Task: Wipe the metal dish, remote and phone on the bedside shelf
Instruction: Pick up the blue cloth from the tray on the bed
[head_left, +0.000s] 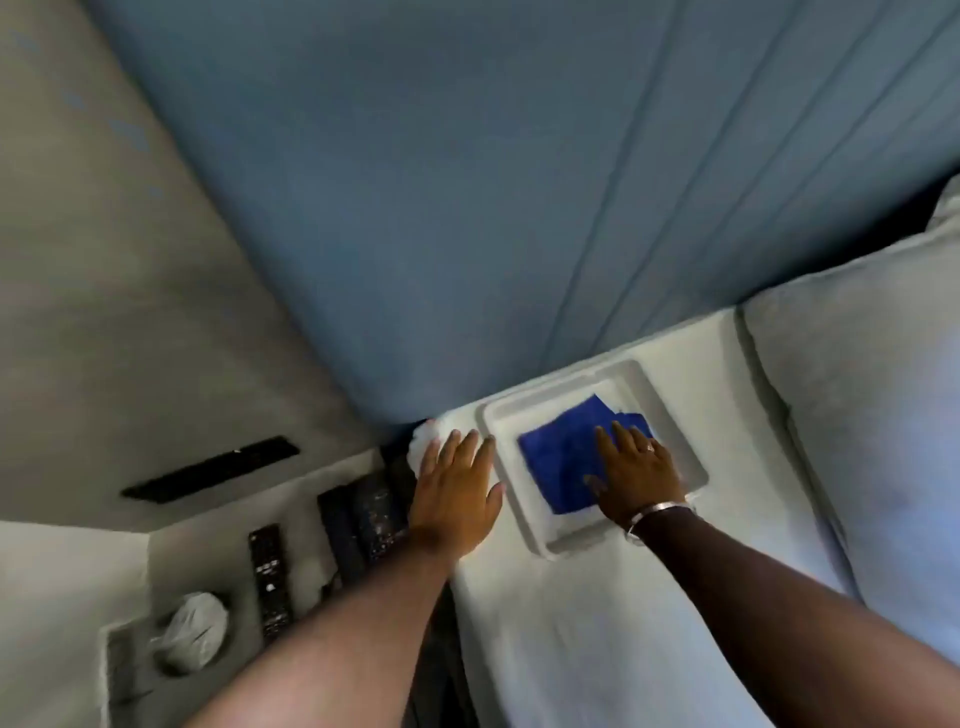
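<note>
On the white bedding beside the bedside shelf, a pale rectangular tray, taken to be the metal dish, is seen laid flat near the blue padded headboard. A folded blue cloth is pressed onto the dish floor by the right hand, whose fingers are spread flat on top of the cloth rather than curled around it, apparently so that an even pressure can be applied across the wiping surface. The left hand is laid open and flat on the bedding, touching the dish's left rim, a placement judged to be meant to stop the dish sliding on the soft sheet while it is rubbed; nothing is held in it. A bracelet is worn at the right wrist. Down on the shelf, a dark remote is seen lying lengthwise, well apart from the dish, and a dark slab just beside it is believed to be the phone, though blur prevents certainty. A crumpled pale object is seen resting in a round holder nearer the camera. Neither the remote nor the phone is being touched, and both are judged as yet to be wiped.
</note>
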